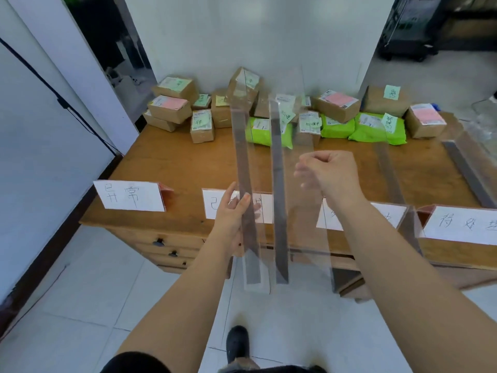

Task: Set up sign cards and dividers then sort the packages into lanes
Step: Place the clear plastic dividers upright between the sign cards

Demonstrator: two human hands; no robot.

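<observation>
Left hand (pixel 232 211) grips one clear divider (pixel 246 184); right hand (pixel 326 175) pinches the second divider (pixel 278 189). Recommend lowering them upright, toward 12 o'clock, between sign cards (pixel 129 196).

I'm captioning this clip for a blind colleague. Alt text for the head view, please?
Left hand and right hand hold clear dividers above a wooden table; sign cards line its near edge, packages its far edge.
</observation>
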